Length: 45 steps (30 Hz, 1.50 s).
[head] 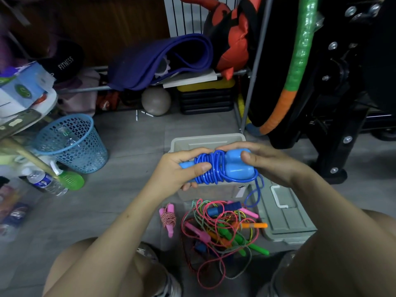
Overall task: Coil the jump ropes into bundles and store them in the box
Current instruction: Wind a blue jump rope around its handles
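- Left of centre, the left hand grips the narrow end of the blue jump rope, thumb pressed over the coils.
- Centre frame, that bundle hangs right over the open box, cord wound tight round its handles.
- Just right, the right hand pinches the fat handle end.
- A loose tail dangles lower right; let go too soon and the coils could spring undone.
- Bottom centre, the tangled pile waits; that tail may snag it.
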Tool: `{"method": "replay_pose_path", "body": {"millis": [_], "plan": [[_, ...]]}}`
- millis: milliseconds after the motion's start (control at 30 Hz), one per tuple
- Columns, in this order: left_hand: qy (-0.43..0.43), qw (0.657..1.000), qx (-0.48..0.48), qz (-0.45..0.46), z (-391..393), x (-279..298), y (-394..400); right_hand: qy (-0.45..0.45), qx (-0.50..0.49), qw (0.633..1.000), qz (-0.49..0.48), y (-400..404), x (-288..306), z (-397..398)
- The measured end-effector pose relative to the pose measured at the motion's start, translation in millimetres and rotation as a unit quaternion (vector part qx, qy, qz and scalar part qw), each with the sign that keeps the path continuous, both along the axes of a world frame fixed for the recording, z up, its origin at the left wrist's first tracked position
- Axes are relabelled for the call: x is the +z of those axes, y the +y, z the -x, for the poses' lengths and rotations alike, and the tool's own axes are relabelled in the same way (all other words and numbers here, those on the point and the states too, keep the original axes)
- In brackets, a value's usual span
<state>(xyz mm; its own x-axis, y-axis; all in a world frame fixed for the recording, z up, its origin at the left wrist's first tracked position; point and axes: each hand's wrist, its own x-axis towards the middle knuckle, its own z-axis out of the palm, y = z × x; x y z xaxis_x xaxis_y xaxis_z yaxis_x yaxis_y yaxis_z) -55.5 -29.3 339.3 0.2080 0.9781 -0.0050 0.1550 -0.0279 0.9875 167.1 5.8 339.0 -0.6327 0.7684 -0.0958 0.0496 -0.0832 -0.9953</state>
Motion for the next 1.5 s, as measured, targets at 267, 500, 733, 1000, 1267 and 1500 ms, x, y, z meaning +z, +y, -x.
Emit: {"method": "replay_pose_path", "body": {"millis": [267,500,733,1000,1267,1500], "plan": [[-0.026,0.999,0.027,0.038,1,-5,8,0.027,0.043,0.998,0.036,1,-8,-4],[-0.046,0.995,0.072,0.049,-7,-11,11,0.065,-0.098,0.993,0.024,-5,-24,18],[-0.033,0.991,0.126,-0.007,-12,-17,13,0.012,-0.185,0.982,0.021,-11,-31,35],[-0.013,0.982,0.182,-0.048,-22,-17,10,-0.048,-0.282,0.957,-0.051,-9,-35,43],[0.026,0.975,0.209,-0.069,-16,-20,17,-0.182,-0.266,0.932,-0.167,-20,-29,43],[0.175,0.976,0.101,-0.082,0,-31,27,-0.284,-0.215,0.845,-0.399,-23,-2,16]]}}
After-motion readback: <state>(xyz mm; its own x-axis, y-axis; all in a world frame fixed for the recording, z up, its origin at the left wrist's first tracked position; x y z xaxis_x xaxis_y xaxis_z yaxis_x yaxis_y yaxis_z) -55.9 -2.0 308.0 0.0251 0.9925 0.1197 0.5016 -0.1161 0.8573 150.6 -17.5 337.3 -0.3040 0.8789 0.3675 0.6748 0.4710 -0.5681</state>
